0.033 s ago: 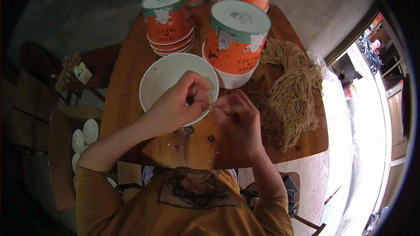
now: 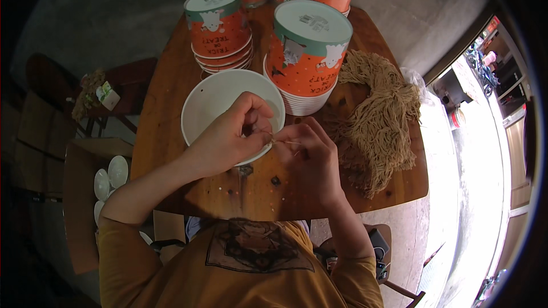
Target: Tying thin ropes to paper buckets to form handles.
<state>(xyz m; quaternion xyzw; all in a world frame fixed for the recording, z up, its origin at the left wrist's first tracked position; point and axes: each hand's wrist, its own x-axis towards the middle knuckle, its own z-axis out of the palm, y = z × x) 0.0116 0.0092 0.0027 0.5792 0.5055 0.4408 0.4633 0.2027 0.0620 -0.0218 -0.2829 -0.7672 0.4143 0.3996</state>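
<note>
A white-lined paper bucket (image 2: 208, 105) stands mouth up on the wooden table in front of me, with a small dark hole near its far left rim. My left hand (image 2: 237, 134) reaches over the bucket, thumb and fingers pinched together at its near right rim. Beside it, my right hand (image 2: 313, 154) is closed in a pinch, its fingertips almost meeting the left ones. A thin tan string (image 2: 290, 142) runs between the two hands. Its end and any knot are hidden by my fingers.
Upside-down stacks of orange buckets, a left stack (image 2: 220, 28) and a right stack (image 2: 308, 57), stand just beyond. A tan bundle of cords (image 2: 382, 120) lies at the table's right. A cardboard box (image 2: 80, 194) with white-lined containers sits on the floor at left.
Both hands stay almost in place at the bucket's rim. The fingertips shift very slightly, and the string beside my right hand shows a little more clearly.
</note>
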